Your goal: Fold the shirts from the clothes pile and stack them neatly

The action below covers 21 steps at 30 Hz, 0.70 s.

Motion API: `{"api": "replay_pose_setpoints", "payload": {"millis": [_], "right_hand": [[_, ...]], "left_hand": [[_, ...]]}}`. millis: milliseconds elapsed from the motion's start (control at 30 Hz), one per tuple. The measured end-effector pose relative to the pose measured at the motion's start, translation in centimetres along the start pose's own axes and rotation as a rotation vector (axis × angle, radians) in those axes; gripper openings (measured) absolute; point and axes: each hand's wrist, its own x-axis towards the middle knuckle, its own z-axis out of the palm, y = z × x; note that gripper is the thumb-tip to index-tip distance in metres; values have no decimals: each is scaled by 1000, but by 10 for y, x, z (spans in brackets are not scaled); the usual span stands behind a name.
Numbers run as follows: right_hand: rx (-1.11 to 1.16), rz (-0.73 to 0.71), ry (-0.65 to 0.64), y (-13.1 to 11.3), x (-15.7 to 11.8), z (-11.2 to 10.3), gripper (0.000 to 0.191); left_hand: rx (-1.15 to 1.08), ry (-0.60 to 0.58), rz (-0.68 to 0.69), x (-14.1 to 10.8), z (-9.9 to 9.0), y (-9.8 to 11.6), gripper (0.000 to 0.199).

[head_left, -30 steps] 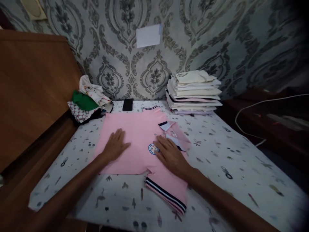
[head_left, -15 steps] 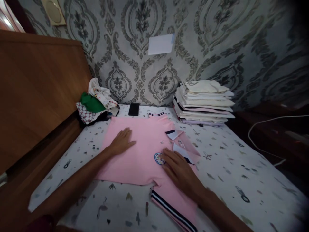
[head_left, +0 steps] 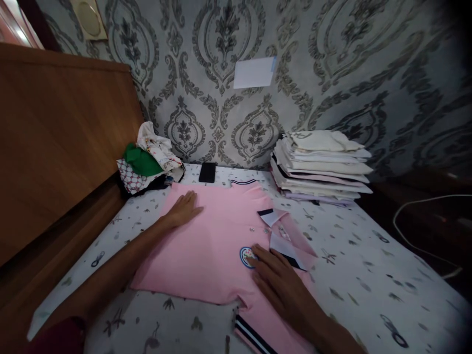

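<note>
A pink polo shirt (head_left: 210, 241) lies spread out on the patterned white sheet (head_left: 354, 295), its collar (head_left: 282, 238) to the right and its hem to the left. My left hand (head_left: 183, 210) rests flat on the shirt near the hem, fingers extended. Palm down, my right hand (head_left: 276, 278) lies on the chest beside the collar, its fingertips at the edge of the round badge (head_left: 248, 257). The near sleeve, with dark and white stripes, points toward me under my right forearm.
Folded clothes (head_left: 322, 167) form a tall stack at the back right. A crumpled heap of clothes (head_left: 143, 160) sits at the back left by a wooden panel (head_left: 62, 137). Between them lies a black phone (head_left: 207, 172) near the patterned wall.
The view has shifted a little. My left hand has slid slightly toward the hem and away from me. My right hand stays on the chest by the badge.
</note>
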Motion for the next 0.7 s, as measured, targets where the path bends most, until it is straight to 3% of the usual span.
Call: {"api": "replay_pose_setpoints", "payload": {"millis": [67,233,300,367,467,567,633,700], "right_hand": [[2,0,4,1,-1,0,46],[30,38,-44,-1,0,-2,45],[33,55,-68,-2,1,-3,43],[32,63,-79,-3,1,-4,41],[33,60,-110,-5,-1,-4,39],[53,44,-163,-7,-3,-3,39],[76,31,-184,-9,-4,-2,41],[99,30,-193,-10,-4,-2,40]], "left_hand": [[21,-14,3,11,-2,-8,81],[66,40,-63,25,-21,-53,72],[81,56,-63,24,-26,-55,69],[103,100,-78,14,-26,-41,68],[41,91,-8,-24,-16,-1,69],[-59,-34,198,-80,-3,33,72],[-39,-82,276,-115,2,37,71],[20,-80,229,-139,2,25,68]]}}
